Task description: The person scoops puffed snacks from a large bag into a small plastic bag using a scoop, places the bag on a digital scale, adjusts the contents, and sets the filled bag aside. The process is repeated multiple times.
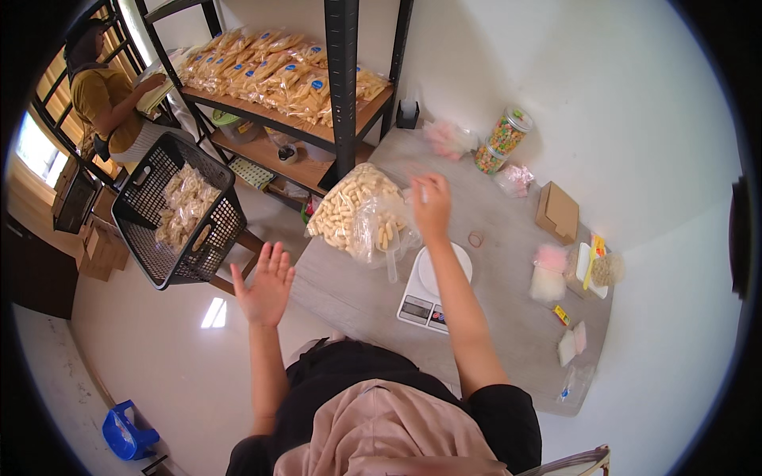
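Observation:
My left hand (262,288) is raised over the floor beside the table, palm showing and fingers spread, with nothing in it. My right hand (432,208) hangs above the table, slightly blurred, with its fingers curled; whether anything thin is between them is unclear. Just left of it, a large clear plastic bag (340,217) full of short pale stick snacks lies at the table corner. A clear scoop (391,262) rests at the bag's mouth with some snacks in it. My right forearm crosses above a white digital kitchen scale (424,279) and hides part of it.
A black plastic basket (220,220) with bagged snacks stands left of the table. Packed snack bags fill a metal-framed shelf (375,119). Along the wall are candy jars (511,131), a cardboard box (557,213) and small plastic bags (547,273). A person (107,95) stands at back left.

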Motion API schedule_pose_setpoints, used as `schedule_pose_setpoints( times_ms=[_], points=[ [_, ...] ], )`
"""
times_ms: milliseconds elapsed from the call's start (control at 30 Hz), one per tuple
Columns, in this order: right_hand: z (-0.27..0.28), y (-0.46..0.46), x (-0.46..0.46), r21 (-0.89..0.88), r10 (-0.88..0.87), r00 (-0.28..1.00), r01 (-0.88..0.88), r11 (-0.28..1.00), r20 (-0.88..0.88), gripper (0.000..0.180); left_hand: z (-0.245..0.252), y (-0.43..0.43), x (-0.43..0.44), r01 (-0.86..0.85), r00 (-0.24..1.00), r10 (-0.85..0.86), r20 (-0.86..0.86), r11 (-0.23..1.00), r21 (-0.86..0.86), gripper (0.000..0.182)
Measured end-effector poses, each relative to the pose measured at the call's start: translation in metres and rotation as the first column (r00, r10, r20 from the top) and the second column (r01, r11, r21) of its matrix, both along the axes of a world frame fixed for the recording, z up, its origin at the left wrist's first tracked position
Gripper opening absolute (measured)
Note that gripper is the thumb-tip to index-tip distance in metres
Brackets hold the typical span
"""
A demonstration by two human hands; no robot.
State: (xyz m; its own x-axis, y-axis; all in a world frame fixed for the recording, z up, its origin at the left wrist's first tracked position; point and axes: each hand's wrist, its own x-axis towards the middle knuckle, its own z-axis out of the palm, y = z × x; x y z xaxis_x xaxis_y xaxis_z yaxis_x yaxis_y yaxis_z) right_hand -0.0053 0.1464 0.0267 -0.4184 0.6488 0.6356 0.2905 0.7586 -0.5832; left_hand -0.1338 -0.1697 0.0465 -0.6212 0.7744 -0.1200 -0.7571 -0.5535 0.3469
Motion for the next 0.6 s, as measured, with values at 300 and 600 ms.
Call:
schedule_pose_setpoints(
  times_ms=[300,600],
  points=[
    [-0.118,0.054,0.044,-0.299,-0.116,0.889,0.268,0.916,0.443,0.052,-0.033,-0.012,0.006,-0.084,0.99,0.11,0.092,0.966,-0.243,0.056],
    [-0.13,0.061,0.034,-0.302,-0.129,0.859,0.31,0.901,0.496,0.064,-0.043,0.004,0.026,-0.023,0.996,0.051,0.078,0.945,-0.327,0.048]
  ],
)
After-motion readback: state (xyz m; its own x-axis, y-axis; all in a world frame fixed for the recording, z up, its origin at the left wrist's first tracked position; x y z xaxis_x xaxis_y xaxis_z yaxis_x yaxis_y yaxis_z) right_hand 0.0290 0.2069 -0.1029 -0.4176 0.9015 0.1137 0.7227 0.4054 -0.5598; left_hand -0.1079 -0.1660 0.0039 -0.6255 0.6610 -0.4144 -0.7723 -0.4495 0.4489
